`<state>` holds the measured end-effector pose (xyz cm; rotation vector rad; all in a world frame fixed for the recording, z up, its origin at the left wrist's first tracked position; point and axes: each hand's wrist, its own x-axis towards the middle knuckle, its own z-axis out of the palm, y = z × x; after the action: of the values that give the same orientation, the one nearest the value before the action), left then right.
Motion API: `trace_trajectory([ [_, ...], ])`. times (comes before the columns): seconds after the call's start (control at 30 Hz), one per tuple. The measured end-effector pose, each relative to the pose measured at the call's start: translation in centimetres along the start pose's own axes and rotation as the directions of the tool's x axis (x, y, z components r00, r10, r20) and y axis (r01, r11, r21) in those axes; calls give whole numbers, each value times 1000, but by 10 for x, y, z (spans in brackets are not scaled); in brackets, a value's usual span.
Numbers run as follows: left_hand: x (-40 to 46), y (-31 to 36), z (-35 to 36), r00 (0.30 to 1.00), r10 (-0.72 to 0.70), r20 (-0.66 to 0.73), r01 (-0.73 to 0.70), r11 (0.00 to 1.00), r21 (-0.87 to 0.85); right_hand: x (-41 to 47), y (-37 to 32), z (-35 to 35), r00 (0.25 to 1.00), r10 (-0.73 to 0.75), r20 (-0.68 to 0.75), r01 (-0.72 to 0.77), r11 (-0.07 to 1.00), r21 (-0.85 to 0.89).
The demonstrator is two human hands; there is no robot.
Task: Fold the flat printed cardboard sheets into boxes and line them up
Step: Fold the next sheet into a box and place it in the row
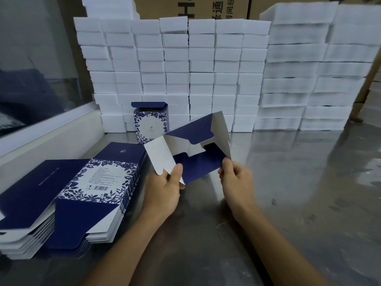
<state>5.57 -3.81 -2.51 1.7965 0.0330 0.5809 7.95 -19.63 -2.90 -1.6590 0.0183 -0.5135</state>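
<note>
Left hand [165,188] pinching the near white flap of a navy-blue printed cardboard sheet [195,149], thumb on top, fingers curled beneath; right hand [235,178] pinching the sheet's dark right-hand flap between thumb and forefinger. Sheet held clear above the grey metal tabletop [288,182], partly opened into a sleeve, end flaps splayed, white inside showing. Thin card by the look of it: light, fairly stiff along the panels, ready to bend only at the scored creases, easily dented or kinked if squeezed mid-panel, glossy print perhaps a little slippery. Best held near flap edges and beside creases, as now, with light pinches rather than a full grip. Both forearms reaching forward from the bottom edge, wrists slightly raised, hands near each other at either end of the flap. To the left, resting on the tabletop, a stack of flat blue-and-white floral printed sheets [68,199]. Further back, one finished blue floral box [150,122] standing upright, top flap raised, just in front of a wall of white foam blocks [202,65]. Brown cartons [195,7] behind that.
</note>
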Motion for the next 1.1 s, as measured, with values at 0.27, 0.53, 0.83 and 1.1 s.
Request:
trace_trajectory([
  [0.27, 1, -3, -4, 989, 131, -72, -120, 983, 135, -3, -5, -6, 988, -67, -136, 64, 998, -23],
  [0.53, -2, 5, -10, 977, 197, 81, -207, 968, 145, -9, -13, -1, 971, -188, 150, 132, 938, 320],
  [0.83, 2, 13, -12, 994, -51, 94, 70, 974, -216, -8, -14, 2, 968, -184, 171, 135, 955, 265],
  [1.1, -10, 17, -5, 999, -27, 38, 31, 995, -95, -7, -9, 0, 967, -252, -49, 253, 967, 17],
])
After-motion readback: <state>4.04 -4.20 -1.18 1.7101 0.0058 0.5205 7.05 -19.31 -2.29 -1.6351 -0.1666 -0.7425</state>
